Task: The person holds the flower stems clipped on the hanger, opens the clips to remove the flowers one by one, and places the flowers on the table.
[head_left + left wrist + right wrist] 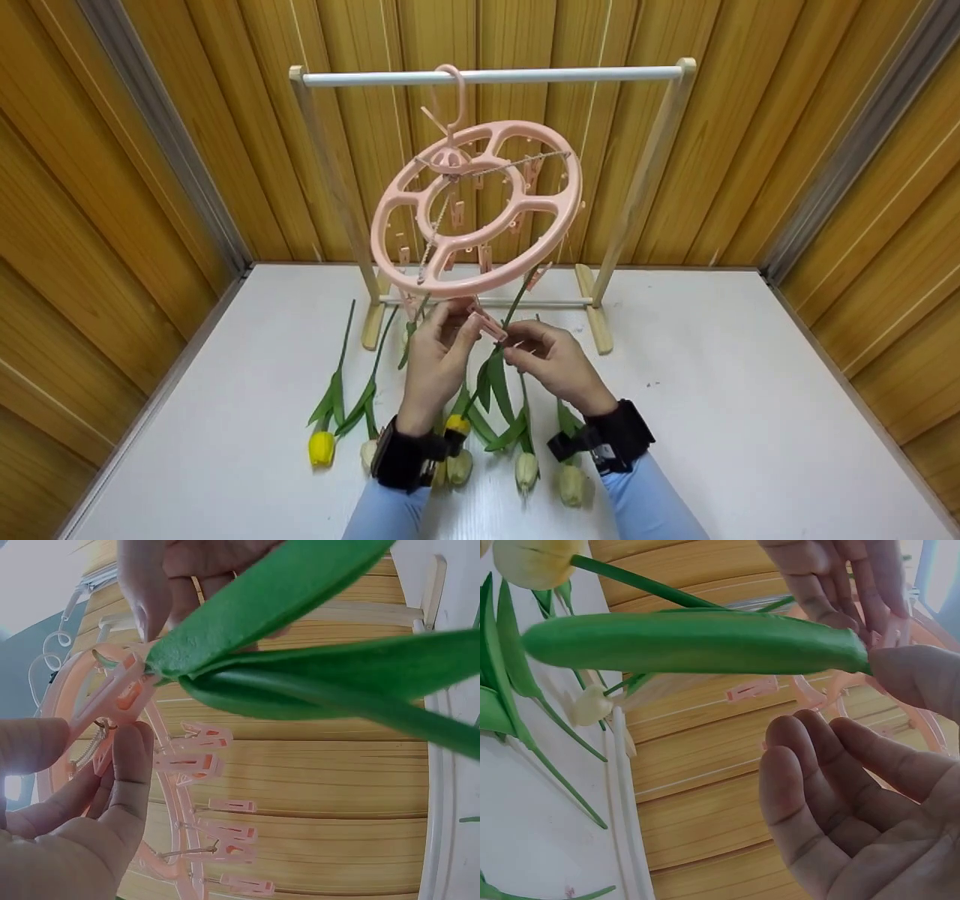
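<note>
Fingers of the left hand (437, 352) pinch a pink clip (487, 325) that hangs from the lower rim of the round peg hanger (476, 206), squeezing it between thumb and forefinger. The right hand (553, 361) meets it from the other side, thumb and fingertips curled round a tulip stem (517, 300) just at the clip; the left wrist view shows the green leaf (300, 652) running right up to the clip's mouth. Whether the clip has bitten onto the stem yet I cannot tell.

That tulip hangs head down between the two wrists, its yellow bloom (456, 426) low near the left cuff. The hanger itself hooks over the white rail (495, 76) of a small wooden rack (645, 180) and sits tilted.

As I judge it, the work is early: no other flower looks to be hanging from the ring, though one stem reaches its rim, and most clips look empty. At least four more tulips lie on the white table (750, 420), a yellow one (322, 447) at the far left and pale ones (526, 469) below the hands, all waiting.
</note>
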A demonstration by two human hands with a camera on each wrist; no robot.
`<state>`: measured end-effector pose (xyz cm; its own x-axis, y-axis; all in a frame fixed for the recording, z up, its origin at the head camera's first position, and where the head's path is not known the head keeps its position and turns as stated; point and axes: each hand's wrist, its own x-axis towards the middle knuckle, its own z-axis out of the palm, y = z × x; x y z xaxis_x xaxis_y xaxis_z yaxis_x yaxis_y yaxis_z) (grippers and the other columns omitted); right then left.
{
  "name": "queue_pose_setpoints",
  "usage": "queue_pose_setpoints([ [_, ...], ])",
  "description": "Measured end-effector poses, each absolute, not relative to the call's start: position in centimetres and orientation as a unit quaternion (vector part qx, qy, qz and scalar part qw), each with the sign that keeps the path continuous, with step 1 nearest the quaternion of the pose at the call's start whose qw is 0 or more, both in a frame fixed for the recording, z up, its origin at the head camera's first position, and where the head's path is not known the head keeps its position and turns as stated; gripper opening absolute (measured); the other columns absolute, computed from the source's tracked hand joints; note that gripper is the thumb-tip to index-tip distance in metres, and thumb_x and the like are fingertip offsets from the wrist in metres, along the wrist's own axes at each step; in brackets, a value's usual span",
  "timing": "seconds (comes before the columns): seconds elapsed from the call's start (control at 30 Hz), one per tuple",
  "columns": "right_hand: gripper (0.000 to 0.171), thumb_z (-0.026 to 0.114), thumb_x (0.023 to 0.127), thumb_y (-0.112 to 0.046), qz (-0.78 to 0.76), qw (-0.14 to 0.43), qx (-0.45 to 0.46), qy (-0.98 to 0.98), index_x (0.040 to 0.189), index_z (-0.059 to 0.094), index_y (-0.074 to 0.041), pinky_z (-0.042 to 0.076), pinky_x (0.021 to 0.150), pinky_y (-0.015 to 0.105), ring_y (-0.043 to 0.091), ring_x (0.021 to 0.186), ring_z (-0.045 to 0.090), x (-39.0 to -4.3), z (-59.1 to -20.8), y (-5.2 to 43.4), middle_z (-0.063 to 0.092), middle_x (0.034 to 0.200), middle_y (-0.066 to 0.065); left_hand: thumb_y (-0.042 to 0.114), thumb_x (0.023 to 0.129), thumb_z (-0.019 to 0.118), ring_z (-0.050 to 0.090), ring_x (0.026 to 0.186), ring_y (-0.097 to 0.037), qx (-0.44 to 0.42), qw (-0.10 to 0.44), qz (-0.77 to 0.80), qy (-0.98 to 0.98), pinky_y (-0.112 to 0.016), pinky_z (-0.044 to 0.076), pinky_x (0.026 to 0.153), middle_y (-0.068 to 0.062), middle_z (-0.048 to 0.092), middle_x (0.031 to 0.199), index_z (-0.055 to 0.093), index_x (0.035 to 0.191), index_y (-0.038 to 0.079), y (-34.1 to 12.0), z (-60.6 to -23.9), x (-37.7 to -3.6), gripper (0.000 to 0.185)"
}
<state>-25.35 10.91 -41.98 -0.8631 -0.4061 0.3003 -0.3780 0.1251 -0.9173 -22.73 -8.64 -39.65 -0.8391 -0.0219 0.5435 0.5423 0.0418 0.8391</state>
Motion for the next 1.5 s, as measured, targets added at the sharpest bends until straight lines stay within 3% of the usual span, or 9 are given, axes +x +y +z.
queue_pose_setpoints([
  [0.37, 0.025, 0.067, 0.099, -0.006, -0.593, 0.014, -0.291, 0.750, 0.119, 0.068, 0.007, 0.053, 0.069, 0.025, 0.013, 0.076, 0.064, -24.4, -42.7, 10.1, 0.069, 0.098, 0.015, 0.005, 0.102, 0.064, 0.066, 0.093, -0.021, -0.194, 0.217, -0.668, -0.684, -0.028, 0.055, 0.085, -0.020, 0.067, 0.112, 0.062, 0.128, -0.010, -8.5, -39.8, -22.8, 0.031],
  [0.73, 0.016, 0.064, 0.099, -0.005, -0.601, 0.021, -0.300, 0.740, 0.108, 0.068, 0.008, 0.055, 0.069, 0.026, 0.023, 0.072, 0.065, -24.2, -42.9, 9.7, 0.067, 0.087, 0.017, 0.013, 0.100, 0.070, 0.068, 0.090, -0.020, -0.178, 0.253, -0.611, -0.729, -0.029, 0.056, 0.079, -0.010, 0.071, 0.105, 0.071, 0.122, 0.001, -8.4, -40.1, -23.1, 0.026],
  [1.03, 0.018, 0.064, 0.099, -0.002, -0.648, 0.051, -0.285, 0.705, 0.108, 0.065, 0.014, 0.059, 0.070, 0.029, 0.010, 0.072, 0.068, -24.1, -43.4, 9.2, 0.069, 0.089, 0.014, 0.013, 0.098, 0.072, 0.070, 0.092, -0.020, -0.180, 0.254, -0.602, -0.735, -0.029, 0.058, 0.081, -0.010, 0.071, 0.107, 0.072, 0.125, 0.002, -8.4, -40.1, -23.0, 0.029],
  [1.3, 0.021, 0.063, 0.099, 0.000, -0.674, 0.076, -0.264, 0.686, 0.111, 0.061, 0.017, 0.061, 0.072, 0.030, 0.009, 0.076, 0.070, -24.1, -43.7, 9.1, 0.071, 0.096, 0.006, 0.014, 0.100, 0.069, 0.071, 0.098, -0.023, -0.207, 0.259, -0.557, -0.762, -0.032, 0.058, 0.079, -0.011, 0.072, 0.114, 0.071, 0.128, 0.000, -8.5, -40.2, -23.1, 0.031],
  [1.5, 0.020, 0.064, 0.099, -0.002, -0.663, 0.051, -0.269, 0.697, 0.109, 0.063, 0.015, 0.060, 0.071, 0.031, 0.010, 0.074, 0.068, -24.0, -43.6, 9.4, 0.070, 0.092, 0.011, 0.013, 0.101, 0.067, 0.070, 0.100, -0.024, -0.221, 0.255, -0.551, -0.763, -0.032, 0.057, 0.078, -0.012, 0.071, 0.116, 0.069, 0.131, 0.000, -8.5, -40.1, -23.0, 0.033],
])
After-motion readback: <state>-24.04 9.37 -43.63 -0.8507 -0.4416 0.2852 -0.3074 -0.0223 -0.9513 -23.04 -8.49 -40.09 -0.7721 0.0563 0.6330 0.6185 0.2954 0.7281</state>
